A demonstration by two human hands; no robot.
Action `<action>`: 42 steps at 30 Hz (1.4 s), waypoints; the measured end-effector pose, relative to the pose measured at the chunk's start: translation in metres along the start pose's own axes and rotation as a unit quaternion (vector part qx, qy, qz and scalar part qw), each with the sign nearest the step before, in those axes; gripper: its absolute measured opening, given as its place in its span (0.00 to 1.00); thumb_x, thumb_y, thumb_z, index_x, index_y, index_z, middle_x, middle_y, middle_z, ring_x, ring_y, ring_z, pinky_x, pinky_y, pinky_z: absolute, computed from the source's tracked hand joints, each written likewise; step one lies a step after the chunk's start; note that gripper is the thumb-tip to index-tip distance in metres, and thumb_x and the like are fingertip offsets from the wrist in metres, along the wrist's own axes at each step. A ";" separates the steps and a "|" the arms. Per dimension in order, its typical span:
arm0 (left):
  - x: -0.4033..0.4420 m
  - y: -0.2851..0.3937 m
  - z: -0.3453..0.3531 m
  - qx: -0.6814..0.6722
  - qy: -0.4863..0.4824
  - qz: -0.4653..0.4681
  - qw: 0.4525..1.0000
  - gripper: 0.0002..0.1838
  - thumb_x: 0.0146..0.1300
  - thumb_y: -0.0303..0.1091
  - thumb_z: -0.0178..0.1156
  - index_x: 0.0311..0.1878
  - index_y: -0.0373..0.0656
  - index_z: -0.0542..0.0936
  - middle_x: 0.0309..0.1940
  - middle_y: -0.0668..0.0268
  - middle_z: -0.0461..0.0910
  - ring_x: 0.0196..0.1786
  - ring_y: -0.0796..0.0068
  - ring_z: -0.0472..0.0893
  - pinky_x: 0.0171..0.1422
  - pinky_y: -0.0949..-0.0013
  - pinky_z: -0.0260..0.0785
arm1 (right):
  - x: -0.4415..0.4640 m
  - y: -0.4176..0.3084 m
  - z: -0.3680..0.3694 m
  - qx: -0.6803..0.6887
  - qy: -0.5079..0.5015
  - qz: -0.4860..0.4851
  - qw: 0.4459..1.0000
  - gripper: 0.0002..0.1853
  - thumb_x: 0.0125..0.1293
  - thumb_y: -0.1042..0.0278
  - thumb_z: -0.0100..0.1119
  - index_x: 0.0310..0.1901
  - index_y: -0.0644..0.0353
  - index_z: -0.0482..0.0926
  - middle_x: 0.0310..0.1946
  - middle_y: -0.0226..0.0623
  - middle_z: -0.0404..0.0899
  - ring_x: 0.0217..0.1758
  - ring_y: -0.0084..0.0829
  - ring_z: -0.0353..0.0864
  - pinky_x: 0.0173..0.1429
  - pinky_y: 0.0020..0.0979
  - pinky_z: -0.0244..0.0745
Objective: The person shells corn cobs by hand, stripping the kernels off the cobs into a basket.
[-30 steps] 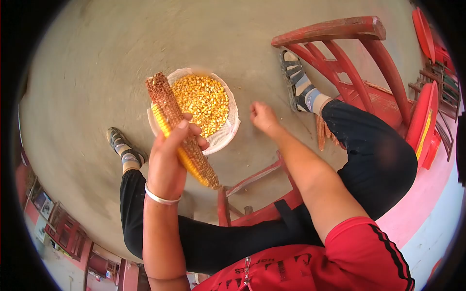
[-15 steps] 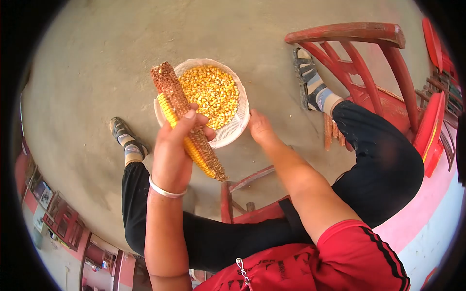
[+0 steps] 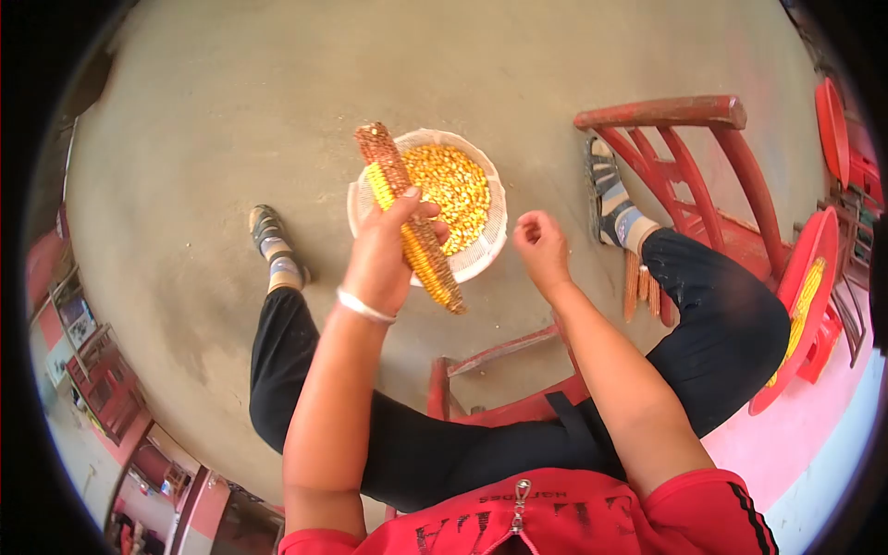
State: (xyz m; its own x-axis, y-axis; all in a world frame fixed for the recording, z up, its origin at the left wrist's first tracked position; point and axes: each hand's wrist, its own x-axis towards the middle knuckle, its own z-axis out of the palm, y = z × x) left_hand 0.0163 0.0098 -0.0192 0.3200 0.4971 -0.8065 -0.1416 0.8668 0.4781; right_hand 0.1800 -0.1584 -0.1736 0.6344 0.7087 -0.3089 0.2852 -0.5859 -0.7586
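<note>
Yellow-and-brown corn cob was clamped in left hand; right hand curled near round white mesh basket, contents indeterminate.

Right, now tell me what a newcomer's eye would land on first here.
Probably the heap of bright yellow kernels in the pale basket on the floor, between the person's feet. Next would come the long, partly stripped corn cob in the left hand, reaching across the basket's near-left side. Off to the right, the worn red chair stands out too.
</note>
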 end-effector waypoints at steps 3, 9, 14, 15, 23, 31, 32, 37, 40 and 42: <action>0.002 -0.005 -0.008 -0.054 -0.032 0.021 0.998 0.17 0.73 0.41 0.51 0.54 0.38 0.67 0.39 0.58 0.76 0.42 0.62 0.79 0.52 0.58 0.74 | -0.016 -0.037 -0.007 -0.005 -0.113 -0.093 0.989 0.08 0.59 0.66 0.63 0.37 0.59 0.80 0.37 0.38 0.79 0.34 0.36 0.81 0.40 0.34 0.77; -0.025 -0.004 -0.014 0.019 -0.033 0.090 0.995 0.17 0.72 0.40 0.54 0.57 0.40 0.70 0.44 0.62 0.79 0.50 0.69 0.79 0.57 0.63 0.72 | -0.026 -0.170 -0.056 0.115 -0.359 -0.018 0.926 0.27 0.62 0.55 0.62 0.58 0.63 0.72 0.49 0.50 0.80 0.52 0.39 0.81 0.53 0.36 0.76; -0.079 0.019 0.006 0.055 -0.038 0.178 0.982 0.17 0.68 0.40 0.61 0.54 0.40 0.74 0.46 0.66 0.80 0.48 0.75 0.78 0.56 0.68 0.71 | -0.030 -0.231 -0.064 0.035 -0.406 -0.107 0.907 0.40 0.54 0.51 0.64 0.63 0.68 0.63 0.44 0.56 0.80 0.49 0.48 0.81 0.56 0.40 0.75; -0.090 0.027 0.011 0.057 -0.042 0.184 0.980 0.18 0.67 0.41 0.62 0.53 0.40 0.74 0.45 0.67 0.80 0.48 0.75 0.78 0.55 0.68 0.71 | -0.030 -0.240 -0.066 0.037 -0.405 -0.121 0.906 0.40 0.54 0.51 0.64 0.63 0.68 0.63 0.44 0.56 0.80 0.49 0.48 0.81 0.56 0.40 0.75; -0.093 0.055 -0.003 0.085 0.070 0.257 0.960 0.28 0.71 0.63 0.45 0.42 0.45 0.77 0.31 0.71 0.75 0.32 0.82 0.73 0.35 0.75 0.66 | -0.022 -0.271 -0.078 -0.035 -0.373 -0.228 0.899 0.25 0.54 0.55 0.59 0.44 0.70 0.71 0.36 0.60 0.78 0.43 0.53 0.80 0.50 0.46 0.73; -0.049 -0.005 -0.017 0.196 0.181 0.304 0.915 0.33 0.75 0.56 0.36 0.46 0.31 0.76 0.40 0.46 0.79 0.46 0.50 0.77 0.56 0.57 0.65 | -0.039 -0.243 -0.071 -0.061 -0.429 -0.130 0.892 0.20 0.55 0.60 0.60 0.41 0.70 0.70 0.34 0.58 0.78 0.41 0.51 0.81 0.47 0.43 0.74; -0.051 -0.006 -0.013 0.203 0.193 0.297 0.913 0.33 0.76 0.55 0.34 0.46 0.30 0.76 0.40 0.42 0.78 0.47 0.46 0.76 0.56 0.56 0.65 | -0.039 -0.240 -0.071 -0.046 -0.428 -0.111 0.896 0.20 0.56 0.61 0.60 0.41 0.70 0.70 0.34 0.58 0.78 0.41 0.51 0.81 0.47 0.43 0.74; -0.050 -0.022 -0.004 0.195 0.193 0.327 0.904 0.31 0.77 0.52 0.34 0.43 0.31 0.76 0.36 0.46 0.79 0.42 0.48 0.77 0.51 0.56 0.67 | -0.044 -0.228 -0.069 -0.078 -0.415 -0.062 0.904 0.19 0.56 0.64 0.58 0.43 0.70 0.69 0.33 0.58 0.79 0.40 0.52 0.82 0.45 0.44 0.74; -0.043 -0.030 -0.005 0.225 0.196 0.362 0.883 0.27 0.77 0.48 0.36 0.38 0.32 0.75 0.29 0.47 0.77 0.34 0.47 0.76 0.43 0.54 0.67 | -0.044 -0.227 -0.069 -0.054 -0.408 -0.079 0.908 0.17 0.56 0.67 0.56 0.44 0.70 0.69 0.31 0.57 0.79 0.39 0.54 0.81 0.44 0.45 0.74; -0.044 -0.032 -0.006 0.250 0.192 0.363 0.877 0.26 0.78 0.47 0.36 0.38 0.33 0.74 0.28 0.47 0.77 0.33 0.46 0.75 0.41 0.54 0.66 | -0.042 -0.217 -0.068 -0.061 -0.401 -0.089 0.909 0.17 0.56 0.67 0.56 0.44 0.70 0.69 0.31 0.57 0.78 0.38 0.55 0.81 0.43 0.45 0.74</action>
State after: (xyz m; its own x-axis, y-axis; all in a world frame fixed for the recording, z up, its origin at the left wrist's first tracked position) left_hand 0.0009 -0.0394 -0.0010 -0.0379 0.9702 -0.2392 0.2818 0.2400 0.9290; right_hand 0.1405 -0.0875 0.0426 -0.1449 0.8265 -0.5440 0.4407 -0.4383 -0.7833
